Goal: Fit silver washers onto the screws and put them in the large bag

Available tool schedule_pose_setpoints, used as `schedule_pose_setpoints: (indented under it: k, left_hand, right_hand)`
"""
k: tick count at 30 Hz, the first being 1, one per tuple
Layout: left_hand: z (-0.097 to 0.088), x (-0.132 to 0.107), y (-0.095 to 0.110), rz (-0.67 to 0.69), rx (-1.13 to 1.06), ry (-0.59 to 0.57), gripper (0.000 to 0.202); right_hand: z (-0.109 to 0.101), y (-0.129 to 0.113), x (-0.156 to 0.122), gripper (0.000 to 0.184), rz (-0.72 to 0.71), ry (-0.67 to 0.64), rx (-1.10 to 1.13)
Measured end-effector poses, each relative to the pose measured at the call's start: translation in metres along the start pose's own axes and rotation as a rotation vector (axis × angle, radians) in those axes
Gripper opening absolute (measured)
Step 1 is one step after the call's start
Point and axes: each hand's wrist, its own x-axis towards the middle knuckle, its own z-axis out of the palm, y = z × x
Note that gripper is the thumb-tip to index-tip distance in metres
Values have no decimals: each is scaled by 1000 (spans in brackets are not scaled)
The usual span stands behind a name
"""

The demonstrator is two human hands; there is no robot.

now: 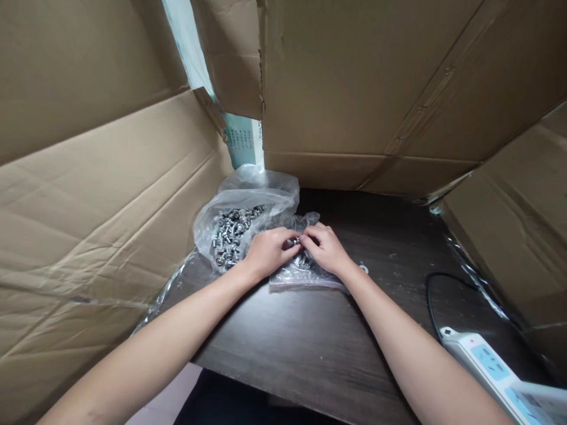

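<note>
My left hand (271, 250) and my right hand (325, 245) meet over a clear zip bag (283, 280) lying on the dark table. Between their fingertips is a small shiny metal bolt (296, 241), pinched from both sides; its finer details are too small to make out. More bolts (303, 260) show on or in the zip bag just beneath the hands. Left of my left hand, an open clear plastic bag (206, 227) holds a heap of silver bolts (231, 231). My left hand hides part of that bag's near right side.
Cardboard walls (354, 77) enclose the dark wooden table (283, 336) at the back and both sides. A white power strip (482, 360) with a black cable (429, 295) lies at the right front. A small white ring (364, 268) is beside my right wrist.
</note>
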Motion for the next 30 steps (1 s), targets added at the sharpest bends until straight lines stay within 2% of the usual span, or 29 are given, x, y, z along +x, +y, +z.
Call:
schedule_pose_setpoints:
  k: [5, 11, 18, 24, 30]
  left_hand:
    - [0, 0, 0, -7, 4, 4, 18]
    - [0, 0, 0, 13, 2, -1, 18]
    - [1, -1, -2, 4, 35, -4, 16]
    - [-1, 0, 0, -15, 25, -41, 20]
    - [-1, 0, 2, -24, 33, -48, 20]
  right_hand:
    - [-1, -2, -1, 35, 8, -28, 10]
    - [-1, -1, -1, 20, 16, -2, 23]
    - [-1, -2, 0, 34, 8, -19, 17]
    - [-2, -3, -1, 20, 36, -2, 36]
    - [1, -1, 0, 32, 14, 1, 0]
